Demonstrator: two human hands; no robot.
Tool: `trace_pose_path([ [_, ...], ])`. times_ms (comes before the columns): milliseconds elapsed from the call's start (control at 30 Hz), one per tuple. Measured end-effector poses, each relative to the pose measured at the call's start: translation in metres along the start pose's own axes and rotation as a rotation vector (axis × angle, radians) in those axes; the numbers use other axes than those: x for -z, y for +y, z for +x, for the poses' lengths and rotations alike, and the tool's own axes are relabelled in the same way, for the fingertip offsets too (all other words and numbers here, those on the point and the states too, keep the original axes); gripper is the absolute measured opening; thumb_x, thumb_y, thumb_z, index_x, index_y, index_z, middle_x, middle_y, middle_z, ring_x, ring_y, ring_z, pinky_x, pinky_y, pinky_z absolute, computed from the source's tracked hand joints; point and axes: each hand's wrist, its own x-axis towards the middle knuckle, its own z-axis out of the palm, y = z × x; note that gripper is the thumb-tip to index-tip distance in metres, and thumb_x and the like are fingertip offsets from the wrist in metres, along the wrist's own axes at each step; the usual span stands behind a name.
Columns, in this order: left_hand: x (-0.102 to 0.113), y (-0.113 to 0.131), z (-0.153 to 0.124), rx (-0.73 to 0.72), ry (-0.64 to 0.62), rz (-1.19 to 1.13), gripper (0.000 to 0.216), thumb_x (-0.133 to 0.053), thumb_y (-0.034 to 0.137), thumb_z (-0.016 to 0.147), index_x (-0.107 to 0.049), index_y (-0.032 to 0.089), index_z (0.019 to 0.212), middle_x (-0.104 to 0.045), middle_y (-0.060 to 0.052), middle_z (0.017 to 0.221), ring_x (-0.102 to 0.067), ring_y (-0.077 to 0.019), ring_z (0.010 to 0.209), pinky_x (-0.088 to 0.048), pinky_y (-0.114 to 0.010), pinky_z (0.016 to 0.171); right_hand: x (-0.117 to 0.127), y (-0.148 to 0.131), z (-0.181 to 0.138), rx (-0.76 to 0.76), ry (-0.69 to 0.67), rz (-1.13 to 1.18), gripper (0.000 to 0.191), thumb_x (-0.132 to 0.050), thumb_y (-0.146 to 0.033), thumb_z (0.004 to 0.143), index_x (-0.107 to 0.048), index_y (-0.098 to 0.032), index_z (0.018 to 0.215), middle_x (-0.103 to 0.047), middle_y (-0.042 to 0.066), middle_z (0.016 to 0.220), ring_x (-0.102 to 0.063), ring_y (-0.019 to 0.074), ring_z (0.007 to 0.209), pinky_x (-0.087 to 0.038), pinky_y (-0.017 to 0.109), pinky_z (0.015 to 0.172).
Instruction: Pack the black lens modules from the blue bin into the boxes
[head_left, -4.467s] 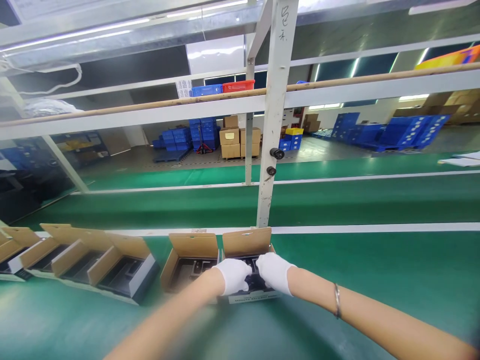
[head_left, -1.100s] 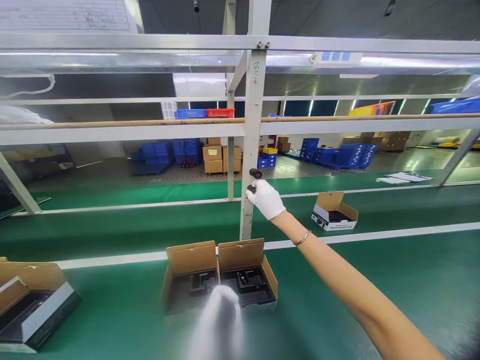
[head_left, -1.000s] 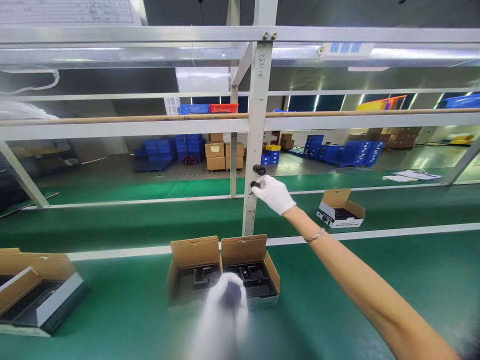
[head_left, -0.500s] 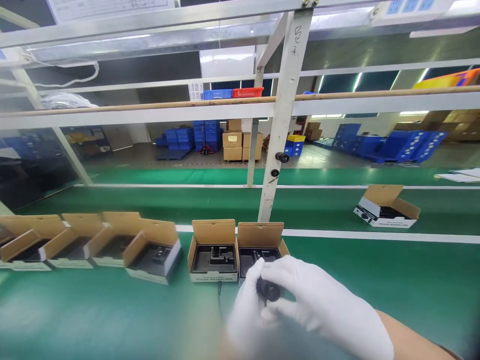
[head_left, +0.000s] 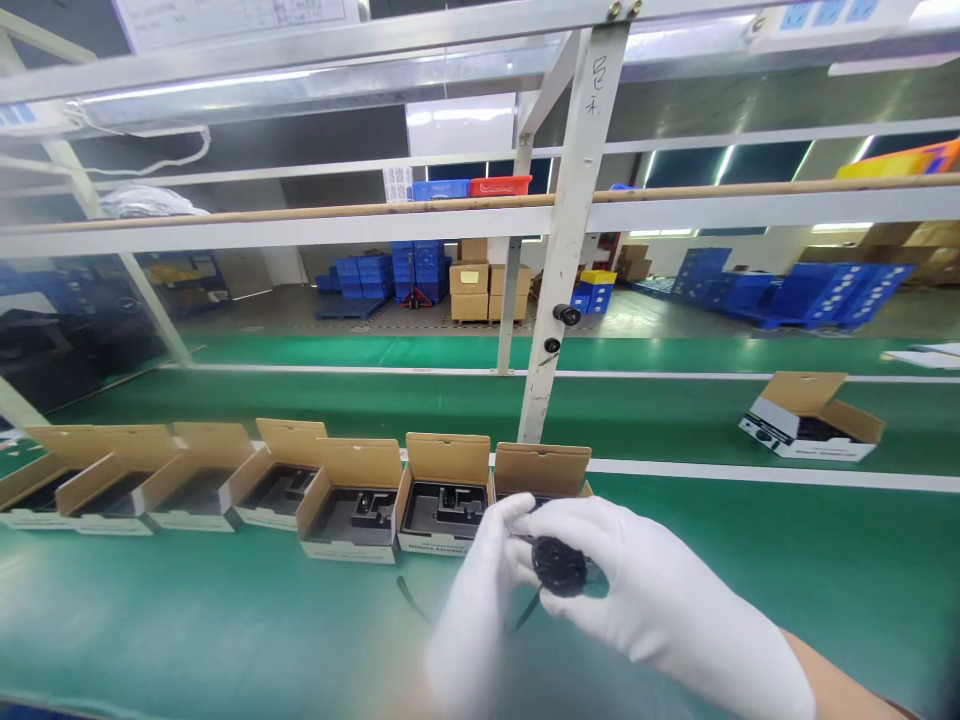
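Observation:
My right hand (head_left: 637, 585), in a white glove, pinches a round bundle of coiled black cable (head_left: 559, 567) between thumb and fingers. My left hand (head_left: 487, 580), also gloved in white and partly blurred, has its fingers closed against the bundle's left side. A thin cable length (head_left: 527, 612) hangs below the bundle, and a loose cable end (head_left: 411, 598) shows left of my left wrist. Just behind my hands stands an open carton (head_left: 543, 468), its front part hidden by them. Beside it is another open carton (head_left: 448, 455) with a black moulded tray (head_left: 427, 510) inside.
More open cartons (head_left: 360, 462) with black inserts line the green surface (head_left: 225, 610) to the left. Another open carton (head_left: 814, 435) lies farther back on the right. A white metal post (head_left: 562, 240) rises behind my hands, carrying a shelf rail (head_left: 300, 233).
The cartons have shifted to the right relative to the post. My hands have turned the black bundle, so its coiled side now shows, and have moved slightly right.

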Motion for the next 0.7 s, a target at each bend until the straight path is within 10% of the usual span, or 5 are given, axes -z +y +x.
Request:
trace_pose_path([
  [233, 0.003, -0.003, 0.003, -0.101, -0.147, -0.009, 0.023, -0.047, 0.028, 0.093, -0.064, 0.016, 0.103, -0.064, -0.008, 0.103, -0.054, -0.0193, 0.103, -0.042, -0.032, 0.091, 0.005, -0.002, -0.007, 0.057, 0.036, 0.077, 0.038, -0.062, -0.015, 0.076, -0.06, -0.028, 0.112, -0.066, 0.001, 0.108, -0.06, 0.0164, 0.095, -0.048, 0.028, 0.082],
  [533, 0.019, 0.007, 0.0, -0.101, 0.038, 0.228, 0.033, -0.064, 0.048, 0.08, -0.057, 0.018, 0.091, -0.061, -0.004, 0.092, -0.059, -0.0153, 0.078, -0.046, -0.03, 0.076, 0.006, 0.01, -0.015, 0.051, 0.094, 0.061, 0.032, -0.063, -0.011, 0.07, -0.058, -0.022, 0.1, -0.064, 0.0, 0.091, -0.058, 0.013, 0.076, -0.049, 0.024, 0.069],
  [700, 0.059, -0.054, 0.011, 0.352, -0.067, 0.139, 0.073, -0.037, 0.079, 0.076, -0.062, 0.014, 0.099, -0.066, -0.013, 0.098, -0.063, -0.0228, 0.086, -0.045, -0.042, 0.088, 0.009, 0.04, 0.005, -0.164, 0.197, -0.035, 0.03, -0.059, -0.023, 0.076, -0.056, -0.023, 0.106, -0.064, 0.004, 0.099, -0.061, 0.0167, 0.079, -0.05, 0.028, 0.07],
])
